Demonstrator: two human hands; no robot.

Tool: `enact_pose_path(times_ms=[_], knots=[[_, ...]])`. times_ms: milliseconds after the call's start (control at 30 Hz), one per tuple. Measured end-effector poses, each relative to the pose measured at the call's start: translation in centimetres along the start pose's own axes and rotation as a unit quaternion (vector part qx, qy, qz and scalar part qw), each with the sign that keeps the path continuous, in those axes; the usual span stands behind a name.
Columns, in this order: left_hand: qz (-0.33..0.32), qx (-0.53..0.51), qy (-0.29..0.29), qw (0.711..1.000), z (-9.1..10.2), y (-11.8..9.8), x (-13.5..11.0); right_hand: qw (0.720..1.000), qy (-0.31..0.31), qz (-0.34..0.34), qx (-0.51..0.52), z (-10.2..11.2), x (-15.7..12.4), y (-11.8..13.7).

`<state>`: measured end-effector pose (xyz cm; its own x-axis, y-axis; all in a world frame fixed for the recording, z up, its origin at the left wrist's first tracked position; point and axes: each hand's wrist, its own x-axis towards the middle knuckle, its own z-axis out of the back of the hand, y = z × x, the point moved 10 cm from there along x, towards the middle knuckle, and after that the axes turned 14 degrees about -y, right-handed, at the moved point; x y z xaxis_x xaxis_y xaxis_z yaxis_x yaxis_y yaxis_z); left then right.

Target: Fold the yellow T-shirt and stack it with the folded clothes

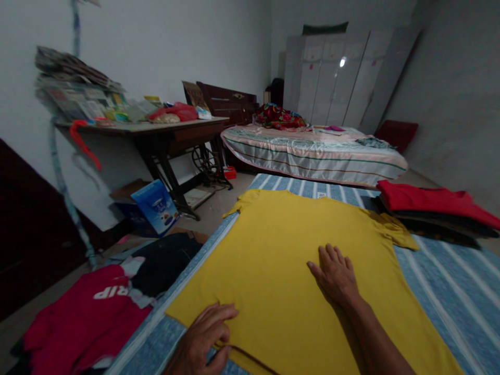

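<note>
A yellow T-shirt (289, 260) lies spread out on a blue-and-white striped bed cover (441, 281), its collar at the far end and its hem toward me. My left hand (207, 336) is at the hem near the lower left corner, fingers on top and thumb at the edge, pinching the cloth. Across the right half of the shirt's front, my right hand (338, 273) rests palm down with its fingers stretched out, holding nothing. Some small creases show by my left fingertips.
Folded clothes with a red one (437, 200) on top stand right of the shirt. Left of the bed lie a pink-red garment (89, 317), dark clothes (167, 263) and a blue box (152, 208). A cluttered sewing table (172, 127) and another bed (312, 151) stand beyond.
</note>
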<state>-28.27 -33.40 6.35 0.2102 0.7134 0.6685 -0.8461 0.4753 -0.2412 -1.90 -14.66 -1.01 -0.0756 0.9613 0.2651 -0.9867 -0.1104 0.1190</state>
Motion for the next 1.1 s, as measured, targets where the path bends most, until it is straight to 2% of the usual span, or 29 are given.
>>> enact_pose_path(times_ms=[533, 900, 1100], knots=[[-0.025, 0.012, -0.015, 1.000, 0.46, -0.67, 0.41, 1.000, 0.002, 0.000, -0.001, 0.20, 0.01, 0.10], [-0.020, 0.020, 0.014, 1.000, -0.16, -0.26, -0.15, 1.000, 0.004, 0.002, 0.003, 0.07, 0.07, 0.00], [-0.016, 0.015, 0.008, 1.000, 0.02, -0.20, 0.05, 1.000, 0.010, -0.003, 0.002, -0.27, 0.14, -0.18]])
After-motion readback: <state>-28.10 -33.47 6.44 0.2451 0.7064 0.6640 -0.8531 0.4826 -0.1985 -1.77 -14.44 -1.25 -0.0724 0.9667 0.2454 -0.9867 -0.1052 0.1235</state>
